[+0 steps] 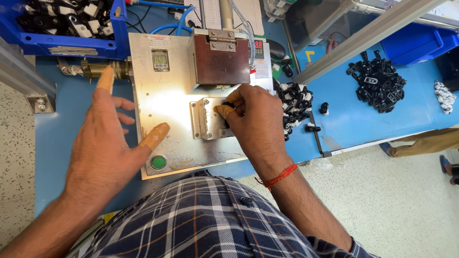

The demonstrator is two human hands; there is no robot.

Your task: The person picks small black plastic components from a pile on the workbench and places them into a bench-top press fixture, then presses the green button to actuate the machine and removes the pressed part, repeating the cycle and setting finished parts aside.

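My right hand point(253, 119), with tan finger cots on thumb and forefinger, pinches a small black plastic part point(225, 118) against the metal fixture block point(203, 119) on a steel machine plate point(167, 100). A brown press head point(221, 59) hangs just behind the fixture. My left hand point(107, 143) hovers open over the plate's left edge, fingers spread, holding nothing; its cot-covered thumb tip lies just above a green push button point(158, 162).
A blue bin point(67, 24) of black-and-white parts stands at back left. Piles of black parts point(294, 102) point(377, 83) lie on the blue bench to the right, white parts point(444, 98) at far right. An aluminium frame bar point(363, 36) crosses diagonally.
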